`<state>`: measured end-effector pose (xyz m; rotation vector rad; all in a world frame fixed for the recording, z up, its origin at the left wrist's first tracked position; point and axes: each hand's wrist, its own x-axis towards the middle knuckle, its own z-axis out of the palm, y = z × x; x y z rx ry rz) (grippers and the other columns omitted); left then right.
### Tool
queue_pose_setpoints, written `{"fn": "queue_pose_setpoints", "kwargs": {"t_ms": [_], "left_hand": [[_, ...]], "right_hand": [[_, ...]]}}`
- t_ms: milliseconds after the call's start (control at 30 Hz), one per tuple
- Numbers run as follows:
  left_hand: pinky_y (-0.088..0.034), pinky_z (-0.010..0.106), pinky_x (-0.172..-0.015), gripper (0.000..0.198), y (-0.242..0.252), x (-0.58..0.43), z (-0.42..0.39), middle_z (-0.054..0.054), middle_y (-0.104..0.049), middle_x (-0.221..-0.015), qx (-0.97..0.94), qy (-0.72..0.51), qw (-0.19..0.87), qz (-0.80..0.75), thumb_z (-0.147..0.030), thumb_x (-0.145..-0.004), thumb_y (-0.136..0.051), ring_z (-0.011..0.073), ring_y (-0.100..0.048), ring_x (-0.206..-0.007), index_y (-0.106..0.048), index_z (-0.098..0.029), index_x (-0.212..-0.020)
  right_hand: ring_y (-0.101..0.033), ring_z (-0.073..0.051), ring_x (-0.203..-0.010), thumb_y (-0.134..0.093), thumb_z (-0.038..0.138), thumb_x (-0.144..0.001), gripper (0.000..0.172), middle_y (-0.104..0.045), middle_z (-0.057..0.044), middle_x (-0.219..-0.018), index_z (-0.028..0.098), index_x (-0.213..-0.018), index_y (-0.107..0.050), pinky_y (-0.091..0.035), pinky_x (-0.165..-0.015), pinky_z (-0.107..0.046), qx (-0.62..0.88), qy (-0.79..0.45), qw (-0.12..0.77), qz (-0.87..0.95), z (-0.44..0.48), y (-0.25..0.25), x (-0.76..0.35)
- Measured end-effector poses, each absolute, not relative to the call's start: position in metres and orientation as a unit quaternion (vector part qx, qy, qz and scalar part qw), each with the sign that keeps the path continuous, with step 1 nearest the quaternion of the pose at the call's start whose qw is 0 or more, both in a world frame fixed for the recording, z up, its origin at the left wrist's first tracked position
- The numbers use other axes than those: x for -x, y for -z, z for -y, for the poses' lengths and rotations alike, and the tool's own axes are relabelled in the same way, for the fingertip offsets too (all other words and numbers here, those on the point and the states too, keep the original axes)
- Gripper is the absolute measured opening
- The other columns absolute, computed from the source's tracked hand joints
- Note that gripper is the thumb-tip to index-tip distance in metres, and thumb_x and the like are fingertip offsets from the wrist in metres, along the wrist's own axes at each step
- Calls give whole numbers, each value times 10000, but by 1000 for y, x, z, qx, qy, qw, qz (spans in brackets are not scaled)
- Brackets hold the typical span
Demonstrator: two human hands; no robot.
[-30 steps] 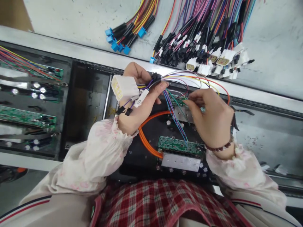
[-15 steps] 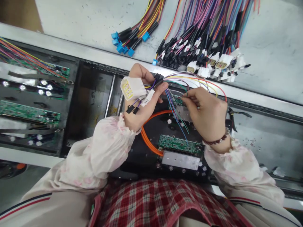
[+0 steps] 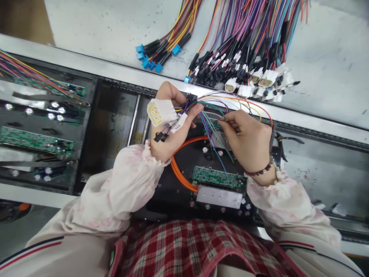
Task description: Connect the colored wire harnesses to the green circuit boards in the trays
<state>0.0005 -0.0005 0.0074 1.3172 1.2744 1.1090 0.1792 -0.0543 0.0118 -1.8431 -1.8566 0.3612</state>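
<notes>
My left hand is closed on a wiring harness, whose white connector with yellow insides sticks out to the left above the palm. Small black plugs and a white tag hang from the same harness. Its coloured wires fan out to the right and downward. My right hand pinches the end of one thin wire, over the upper green circuit board, which it partly hides. Below both hands lies a second green circuit board with a metal plate on a black fixture.
Orange cable curves across the fixture. More harnesses and a bunch with blue connectors lie on the bench behind. Boards in another fixture stand at left. Dark-handled pliers rest at right.
The right hand has shifted slightly left and down, still pinching the wire. The left hand stays on the harness, and the loose wire ends have swung a little. The whole view has shifted slightly.
</notes>
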Motion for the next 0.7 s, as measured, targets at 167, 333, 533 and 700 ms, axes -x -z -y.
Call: {"fn": "queue_pose_setpoints", "kwargs": {"t_ms": [167, 333, 533, 700], "left_hand": [[-462, 238, -369, 425, -9, -3, 0, -49, -612, -671, -539, -430, 487, -536, -299, -780, -851, 136, -643, -506, -428, -255, -791], [-438, 242, -360, 422, -10, -1, 1, -62, -603, -653, -532, -442, 507, -514, -303, -776, -847, 129, -619, -463, -427, -257, -796], [-452, 260, -372, 476, -3, -2, 0, -53, -562, -672, -513, -479, 525, -482, -396, -723, -880, 150, -632, -488, -431, -253, -790], [-489, 259, -398, 455, -4, -4, 1, -42, -553, -724, -522, -477, 532, -466, -419, -753, -854, 138, -630, -499, -434, -249, -799]], "right_hand": [[-673, -155, -717, -644, 212, -885, 23, -721, -5, -817, 212, -891, -666, -459, -628, -276, 677, -132, 230, 687, 58, -15, -182], [-640, -198, -812, -602, 306, -931, 139, -674, -56, -857, 179, -905, -651, -473, -714, -322, 665, -96, 212, 710, 68, -31, -175], [-584, -204, -786, -532, 246, -929, 153, -599, -72, -846, 184, -817, -616, -465, -704, -341, 660, -115, 140, 729, 80, -39, -193], [-638, -186, -790, -562, 232, -928, 73, -674, -34, -841, 225, -910, -633, -484, -705, -325, 695, -52, 205, 687, 87, -46, -206]]}}
